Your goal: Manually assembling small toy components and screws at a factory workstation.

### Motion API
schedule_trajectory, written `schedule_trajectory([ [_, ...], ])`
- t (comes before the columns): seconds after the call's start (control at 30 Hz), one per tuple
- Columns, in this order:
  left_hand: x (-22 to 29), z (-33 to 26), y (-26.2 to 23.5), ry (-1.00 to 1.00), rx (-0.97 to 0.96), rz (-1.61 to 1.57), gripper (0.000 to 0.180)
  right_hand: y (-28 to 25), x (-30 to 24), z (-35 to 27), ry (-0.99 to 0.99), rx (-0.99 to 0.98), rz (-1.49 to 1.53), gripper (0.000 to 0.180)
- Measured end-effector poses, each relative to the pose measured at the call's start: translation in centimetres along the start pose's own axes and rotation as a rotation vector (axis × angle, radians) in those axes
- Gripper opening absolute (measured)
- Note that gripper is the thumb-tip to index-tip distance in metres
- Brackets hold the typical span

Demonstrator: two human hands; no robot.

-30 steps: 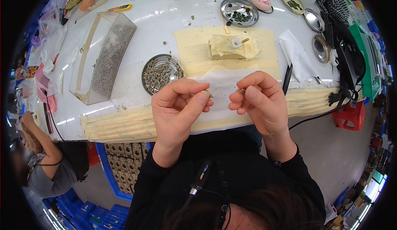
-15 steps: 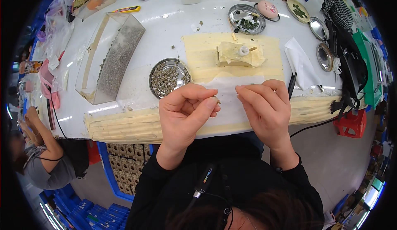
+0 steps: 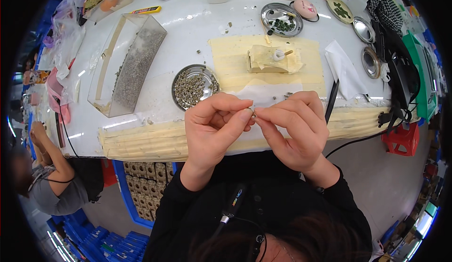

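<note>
My left hand [image 3: 207,132] is closed in a pinch, with a small metallic piece [image 3: 253,115] at its fingertips. From the other side, the thumb and forefinger of my right hand [image 3: 299,130] are pressed together against the same piece; whatever they grip is too small to name. Both hands are above the near edge of the table, over a white sheet [image 3: 263,92]. Beyond my right fingertips, several small dark metallic bits [image 3: 288,95] lie on that sheet. Left of the hands stands a round metal dish [image 3: 175,97] of small grey-brown metallic pieces.
A clear bin [image 3: 110,50] of grey pieces stands at left. A tape-covered block [image 3: 263,59] with a small white pot lies ahead, before a metal dish [image 3: 296,33] with green bits. White paper [image 3: 341,69] lies at right. Another person [image 3: 56,182] sits far left.
My right hand has moved left, bringing its fingertips to the small piece in my left hand. Small bits on the sheet behind it have come into view.
</note>
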State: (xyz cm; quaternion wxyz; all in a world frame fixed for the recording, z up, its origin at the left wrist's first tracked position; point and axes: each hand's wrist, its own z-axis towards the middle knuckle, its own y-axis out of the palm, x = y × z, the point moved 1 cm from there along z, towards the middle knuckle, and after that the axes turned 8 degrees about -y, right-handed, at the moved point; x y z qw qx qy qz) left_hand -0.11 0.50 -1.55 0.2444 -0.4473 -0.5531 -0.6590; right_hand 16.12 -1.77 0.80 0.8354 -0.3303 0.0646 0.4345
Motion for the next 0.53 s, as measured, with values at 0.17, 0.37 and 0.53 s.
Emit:
schedule_trajectory([
  [0.17,0.06,0.04,0.09,-0.014,-0.014,-0.017,0.015,0.16,0.15,0.25,0.040,0.002,0.063,0.026],
  [0.37,-0.05,-0.03,-0.05,-0.012,-0.050,-0.042,0.015,-0.49,0.41,0.59,0.174,-0.003,0.182,0.021],
  [0.53,-0.24,0.01,-0.31,-0.010,-0.084,-0.041,0.016,-0.38,0.31,0.65,0.193,-0.002,0.208,0.019],
])
